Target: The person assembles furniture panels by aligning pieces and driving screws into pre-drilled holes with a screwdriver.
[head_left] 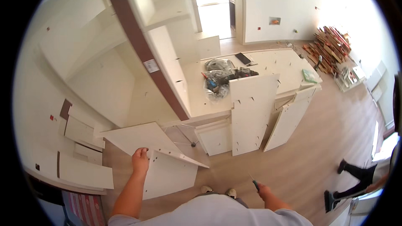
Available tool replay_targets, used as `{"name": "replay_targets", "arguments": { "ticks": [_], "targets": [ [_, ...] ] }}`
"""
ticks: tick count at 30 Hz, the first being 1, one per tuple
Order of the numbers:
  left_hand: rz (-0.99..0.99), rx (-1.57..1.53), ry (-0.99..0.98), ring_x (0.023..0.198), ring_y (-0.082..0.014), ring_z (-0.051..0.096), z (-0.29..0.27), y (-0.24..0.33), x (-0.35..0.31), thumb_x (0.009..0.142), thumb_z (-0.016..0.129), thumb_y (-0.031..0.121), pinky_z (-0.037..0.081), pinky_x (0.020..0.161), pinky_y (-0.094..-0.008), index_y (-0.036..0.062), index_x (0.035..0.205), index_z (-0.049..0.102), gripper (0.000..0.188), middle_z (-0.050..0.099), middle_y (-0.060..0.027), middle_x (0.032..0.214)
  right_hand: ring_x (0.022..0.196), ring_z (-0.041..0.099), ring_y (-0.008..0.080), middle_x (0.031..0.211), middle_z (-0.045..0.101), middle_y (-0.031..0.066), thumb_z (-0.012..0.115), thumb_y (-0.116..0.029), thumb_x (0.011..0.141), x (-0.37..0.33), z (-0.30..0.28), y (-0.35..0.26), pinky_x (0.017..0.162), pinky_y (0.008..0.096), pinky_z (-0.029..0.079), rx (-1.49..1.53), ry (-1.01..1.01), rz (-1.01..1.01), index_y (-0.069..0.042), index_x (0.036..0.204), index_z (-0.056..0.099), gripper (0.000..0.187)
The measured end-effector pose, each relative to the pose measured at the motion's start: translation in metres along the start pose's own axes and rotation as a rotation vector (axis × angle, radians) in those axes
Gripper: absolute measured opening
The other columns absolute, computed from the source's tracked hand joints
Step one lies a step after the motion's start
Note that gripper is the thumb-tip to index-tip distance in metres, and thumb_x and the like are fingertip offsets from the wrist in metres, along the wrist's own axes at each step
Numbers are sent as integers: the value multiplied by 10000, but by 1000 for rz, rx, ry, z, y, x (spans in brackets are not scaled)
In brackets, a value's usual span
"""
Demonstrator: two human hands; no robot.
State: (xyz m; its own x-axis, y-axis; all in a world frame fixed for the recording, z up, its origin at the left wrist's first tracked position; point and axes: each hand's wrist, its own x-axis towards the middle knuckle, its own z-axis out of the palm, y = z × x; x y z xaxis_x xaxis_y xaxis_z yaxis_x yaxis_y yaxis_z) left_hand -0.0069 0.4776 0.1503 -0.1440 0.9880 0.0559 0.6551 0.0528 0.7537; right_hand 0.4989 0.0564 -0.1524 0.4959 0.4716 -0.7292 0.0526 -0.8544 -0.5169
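In my right hand is a screwdriver with a green and dark handle, its thin shaft pointing up and away to the left. My left hand is closed at the upper left corner of a white panel, fingertips pinched together. Something small and dark may be between them, too small to make out. Small dark holes or fittings dot this panel near its edge. Another white panel slants just behind it. Both stand on the wooden floor in front of me, left of my feet.
A low white cabinet carries plastic bags of hardware and a dark flat object. Boards lean against its front. A tall open cabinet frame rises left. Scrap wood lies far right; another person is near right.
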Motion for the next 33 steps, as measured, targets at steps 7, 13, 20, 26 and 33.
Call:
{"name": "replay_targets", "arguments": {
  "ticks": [7, 13, 20, 26, 33],
  "targets": [
    [-32, -156, 39, 923, -225, 716, -7, 8, -8, 1045, 593, 193, 545, 872, -352, 9, 1069, 743, 238, 770, -129, 970, 512, 514, 186, 665, 575, 57, 674, -543, 949, -23, 30, -247, 466, 376, 404, 23, -173, -93, -43, 865, 642, 508],
    [19, -166, 49, 848, -215, 702, -10, 24, -12, 1043, 599, 192, 544, 811, -353, 28, 1065, 748, 223, 761, -115, 930, 513, 472, 141, 752, 569, 50, 683, -368, 999, 33, 32, -355, 427, 307, 356, 357, -284, -261, -67, 957, 582, 320],
    [-67, -127, 86, 806, -186, 687, -6, 27, -10, 1039, 616, 192, 540, 770, -339, 30, 1067, 750, 212, 759, -100, 904, 469, 424, 116, 717, 529, 22, 605, -384, 1054, 59, 32, -496, 392, 286, 323, 438, -346, -447, -103, 1013, 553, 289],
    [-139, -38, 113, 734, -114, 625, -6, 40, -15, 1051, 602, 165, 522, 712, -293, 26, 1069, 743, 198, 735, -53, 872, 468, 436, 121, 656, 502, 12, 576, -447, 1066, 123, 62, -555, 398, 299, 334, 329, -383, -464, -111, 1001, 557, 343],
    [-255, 97, 179, 748, -123, 615, -4, 53, -16, 1044, 610, 161, 518, 723, -294, 17, 1082, 740, 197, 701, -62, 827, 954, 693, 410, 1091, 713, 211, 632, -451, 1010, 209, 98, -600, 848, 497, 537, -52, -72, -532, -24, 1306, 591, 522]
  ]
}}
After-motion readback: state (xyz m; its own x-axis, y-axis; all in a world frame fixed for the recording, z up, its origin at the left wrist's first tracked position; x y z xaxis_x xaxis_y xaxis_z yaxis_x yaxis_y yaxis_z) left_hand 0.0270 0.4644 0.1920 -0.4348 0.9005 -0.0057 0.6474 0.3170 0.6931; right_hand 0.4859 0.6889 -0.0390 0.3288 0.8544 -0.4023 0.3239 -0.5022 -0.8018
